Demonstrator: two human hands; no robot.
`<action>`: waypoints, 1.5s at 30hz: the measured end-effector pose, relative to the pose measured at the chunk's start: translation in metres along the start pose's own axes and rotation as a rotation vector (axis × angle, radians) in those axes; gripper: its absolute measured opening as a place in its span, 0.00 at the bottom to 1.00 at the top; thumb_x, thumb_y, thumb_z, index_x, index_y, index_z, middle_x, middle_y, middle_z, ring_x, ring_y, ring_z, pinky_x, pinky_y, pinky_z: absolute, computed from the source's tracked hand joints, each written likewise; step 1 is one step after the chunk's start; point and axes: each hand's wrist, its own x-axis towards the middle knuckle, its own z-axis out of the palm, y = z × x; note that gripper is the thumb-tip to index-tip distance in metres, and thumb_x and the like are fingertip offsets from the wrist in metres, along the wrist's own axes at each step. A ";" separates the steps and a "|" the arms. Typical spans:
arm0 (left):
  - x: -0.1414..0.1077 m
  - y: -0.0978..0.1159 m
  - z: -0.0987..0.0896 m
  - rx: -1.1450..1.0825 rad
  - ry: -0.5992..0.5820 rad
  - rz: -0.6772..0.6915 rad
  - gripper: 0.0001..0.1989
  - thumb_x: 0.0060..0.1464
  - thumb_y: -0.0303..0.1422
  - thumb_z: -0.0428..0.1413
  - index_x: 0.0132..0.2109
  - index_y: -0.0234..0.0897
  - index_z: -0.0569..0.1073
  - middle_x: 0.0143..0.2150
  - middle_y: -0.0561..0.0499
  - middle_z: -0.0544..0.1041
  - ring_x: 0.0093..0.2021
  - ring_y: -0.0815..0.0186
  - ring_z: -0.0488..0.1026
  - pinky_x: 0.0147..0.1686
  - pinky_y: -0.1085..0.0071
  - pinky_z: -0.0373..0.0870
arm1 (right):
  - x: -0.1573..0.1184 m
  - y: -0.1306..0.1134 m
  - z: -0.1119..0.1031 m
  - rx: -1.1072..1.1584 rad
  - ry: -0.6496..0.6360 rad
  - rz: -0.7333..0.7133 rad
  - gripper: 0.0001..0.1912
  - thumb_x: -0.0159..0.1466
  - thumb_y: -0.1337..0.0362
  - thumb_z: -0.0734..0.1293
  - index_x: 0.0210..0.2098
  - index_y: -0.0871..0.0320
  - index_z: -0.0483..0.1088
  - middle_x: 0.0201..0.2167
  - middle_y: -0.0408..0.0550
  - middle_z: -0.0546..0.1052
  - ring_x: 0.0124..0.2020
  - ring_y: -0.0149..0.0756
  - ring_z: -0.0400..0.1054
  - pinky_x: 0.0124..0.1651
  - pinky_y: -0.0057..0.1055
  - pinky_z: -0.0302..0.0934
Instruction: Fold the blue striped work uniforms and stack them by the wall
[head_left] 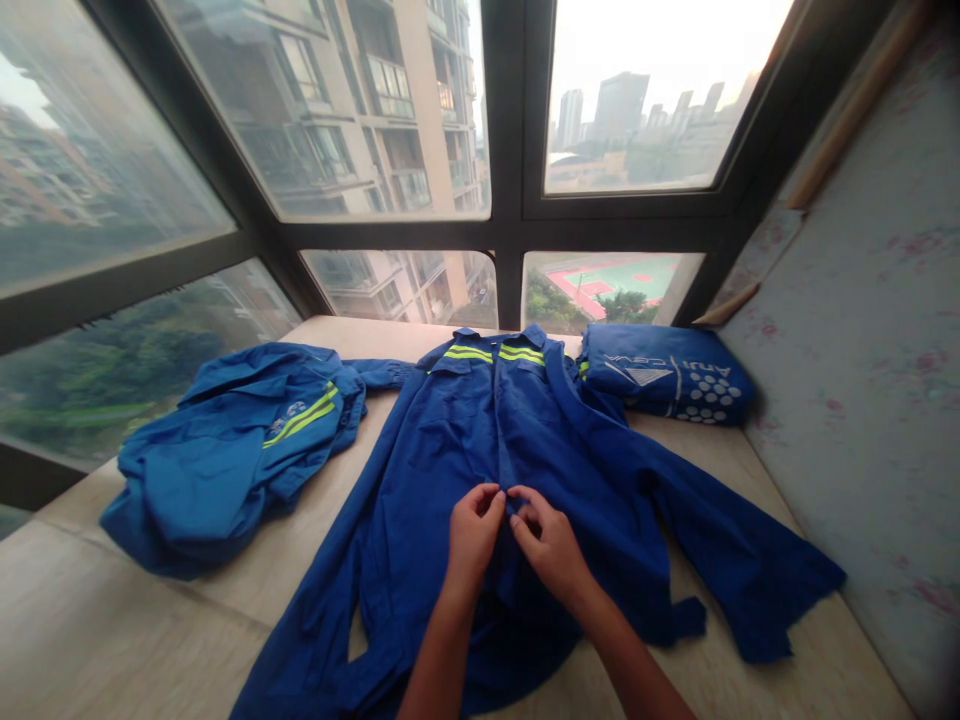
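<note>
The left hand (474,530) has its fingers together on the front edge of the blue jacket (427,450), mid-windowsill (82,620), collar by the far edge; likely light, limp, best pinched by its front edges; creased, yellow-striped chest; the right hand's (553,548) fingers slightly apart at the opening

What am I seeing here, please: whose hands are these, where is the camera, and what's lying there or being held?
No machine here: these are a person's bare left hand and right hand. The single picture comes from a camera on their head, looking forward and down.

On the window ledge lies a spread blue work jacket with yellow-green stripes, collar towards the window. A crumpled blue jacket lies left, a folded blue bundle with white print right.

Both hands' fingertips meet the spread jacket's front opening; whether each pinches cloth is unclear.
</note>
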 end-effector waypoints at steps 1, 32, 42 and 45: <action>0.000 0.000 0.000 -0.010 0.004 -0.008 0.14 0.46 0.39 0.62 0.37 0.33 0.78 0.34 0.47 0.81 0.35 0.63 0.76 0.37 0.70 0.70 | 0.000 0.001 0.000 0.013 0.010 -0.002 0.18 0.64 0.64 0.60 0.52 0.60 0.68 0.22 0.40 0.70 0.23 0.33 0.67 0.29 0.27 0.58; -0.002 0.001 -0.003 0.032 0.041 0.037 0.14 0.46 0.41 0.64 0.36 0.34 0.80 0.35 0.46 0.82 0.38 0.59 0.79 0.43 0.66 0.72 | 0.023 0.001 -0.007 -0.678 0.016 -0.199 0.11 0.67 0.67 0.59 0.36 0.55 0.73 0.30 0.50 0.79 0.32 0.38 0.72 0.33 0.29 0.54; -0.005 -0.005 0.000 -0.144 0.138 -0.055 0.15 0.44 0.38 0.65 0.38 0.32 0.80 0.37 0.45 0.83 0.41 0.60 0.78 0.47 0.65 0.72 | 0.016 0.007 0.001 -0.507 0.119 -0.144 0.11 0.67 0.65 0.58 0.38 0.56 0.73 0.30 0.49 0.79 0.34 0.39 0.74 0.37 0.29 0.57; -0.006 -0.005 0.001 -0.093 0.143 -0.023 0.14 0.45 0.37 0.64 0.38 0.33 0.80 0.37 0.45 0.83 0.40 0.59 0.79 0.46 0.64 0.73 | 0.017 0.006 0.001 -0.457 0.118 -0.104 0.10 0.66 0.64 0.59 0.37 0.55 0.73 0.28 0.47 0.79 0.31 0.38 0.73 0.35 0.29 0.57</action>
